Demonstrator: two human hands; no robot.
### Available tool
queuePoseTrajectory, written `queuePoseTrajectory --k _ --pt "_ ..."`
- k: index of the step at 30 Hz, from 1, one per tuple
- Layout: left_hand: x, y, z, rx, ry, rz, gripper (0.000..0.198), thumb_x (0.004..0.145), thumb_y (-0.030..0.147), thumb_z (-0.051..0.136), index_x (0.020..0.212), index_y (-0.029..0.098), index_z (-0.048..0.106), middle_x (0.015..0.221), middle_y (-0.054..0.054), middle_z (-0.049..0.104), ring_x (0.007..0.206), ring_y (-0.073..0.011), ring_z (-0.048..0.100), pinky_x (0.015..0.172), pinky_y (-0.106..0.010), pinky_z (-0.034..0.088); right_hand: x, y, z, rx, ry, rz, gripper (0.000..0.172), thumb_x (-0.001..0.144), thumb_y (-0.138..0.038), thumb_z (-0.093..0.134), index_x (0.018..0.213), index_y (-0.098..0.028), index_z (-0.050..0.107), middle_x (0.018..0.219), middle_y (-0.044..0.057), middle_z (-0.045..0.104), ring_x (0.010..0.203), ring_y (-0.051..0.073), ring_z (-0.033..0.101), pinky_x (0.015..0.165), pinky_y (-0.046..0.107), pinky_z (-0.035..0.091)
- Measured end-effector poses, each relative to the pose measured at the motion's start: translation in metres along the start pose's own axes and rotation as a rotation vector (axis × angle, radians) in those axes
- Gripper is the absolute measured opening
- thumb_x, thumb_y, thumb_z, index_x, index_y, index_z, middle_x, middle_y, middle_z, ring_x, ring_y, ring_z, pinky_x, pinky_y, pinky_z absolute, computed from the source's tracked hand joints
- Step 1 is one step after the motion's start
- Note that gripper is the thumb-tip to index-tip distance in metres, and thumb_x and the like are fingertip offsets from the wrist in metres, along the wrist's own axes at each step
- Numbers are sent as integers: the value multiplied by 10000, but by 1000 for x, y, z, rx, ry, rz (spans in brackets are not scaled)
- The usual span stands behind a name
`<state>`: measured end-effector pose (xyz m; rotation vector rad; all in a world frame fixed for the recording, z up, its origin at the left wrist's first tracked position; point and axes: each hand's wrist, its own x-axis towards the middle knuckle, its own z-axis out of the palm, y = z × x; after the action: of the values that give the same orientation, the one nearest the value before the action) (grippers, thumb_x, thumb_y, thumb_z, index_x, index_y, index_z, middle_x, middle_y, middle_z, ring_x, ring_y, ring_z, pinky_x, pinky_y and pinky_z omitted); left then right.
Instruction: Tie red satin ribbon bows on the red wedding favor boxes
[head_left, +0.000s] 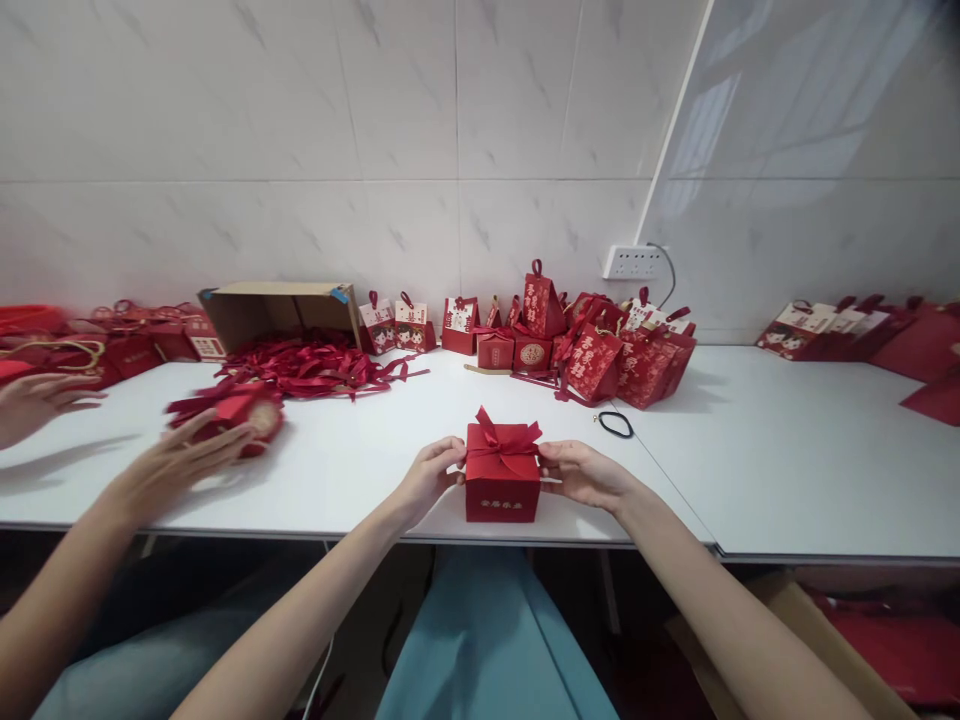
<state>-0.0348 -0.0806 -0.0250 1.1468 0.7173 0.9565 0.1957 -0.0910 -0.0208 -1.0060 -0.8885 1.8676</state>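
A red gift box point(502, 496) with gold lettering on its front stands upright near the front edge of the white table. Around its top runs a red ribbon point(501, 448), tied in a bow. My left hand point(435, 476) grips the box's left side near the ribbon, thumb and fingers drawn together. At the opposite side, my right hand point(586, 474) has its fingertips closed on the box's upper right edge, by the end of the bow. Whether the fingertips also pinch the ribbon is hard to make out.
Left of me, a co-worker's hand point(187, 455) touches a blurred red box point(259, 418). Red ribbons point(315, 365) spill from a cardboard box point(277, 290). Several decorated boxes point(592, 365) line the wall, near a dark bracelet point(615, 426) and a power strip point(634, 262).
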Motion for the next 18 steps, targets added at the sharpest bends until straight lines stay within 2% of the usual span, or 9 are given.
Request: queuePoseTrajectory --k 4,7,10,12,15,18 --pt "3 0 -1 49 27 9 255 679 331 614 600 156 447 687 13 463 653 -102 443 609 -223 370 -3 -1 -1 -103 21 -59 236 591 -302 774 696 -143 635 703 17 613 644 114 537 756 311 441" --pt "6 9 -1 208 64 60 183 691 328 550 661 173 458 711 18 459 693 -121 460 633 -241 379 -7 -8 -2 -243 -21 -136 358 592 -434 767 771 -152 639 738 16 594 680 120 528 753 320 432" --pt "9 26 5 483 196 272 144 734 329 514 763 190 496 773 15 475 740 -133 466 700 -272 384 -7 -14 -1 -316 -42 -196 520 536 -554 747 863 -168 626 796 16 587 722 125 523 722 302 415" --pt "12 38 13 760 236 422 130 772 317 510 786 189 533 831 -4 509 798 -148 478 788 -306 378 -4 -17 3 -401 20 -273 488 568 -567 718 813 -159 611 798 20 590 732 127 522 708 289 395" --pt "19 48 26 1132 111 519 161 826 288 481 762 181 583 896 -37 556 888 -182 489 871 -351 357 1 -21 11 -559 126 -408 389 638 -517 677 704 -146 580 694 3 573 669 122 503 678 285 375" --pt "25 46 31 1330 2 495 256 874 314 427 755 173 604 907 -54 578 897 -203 488 872 -385 354 4 -29 23 -643 195 -510 345 666 -487 638 658 -150 563 628 -19 542 611 114 469 636 277 362"
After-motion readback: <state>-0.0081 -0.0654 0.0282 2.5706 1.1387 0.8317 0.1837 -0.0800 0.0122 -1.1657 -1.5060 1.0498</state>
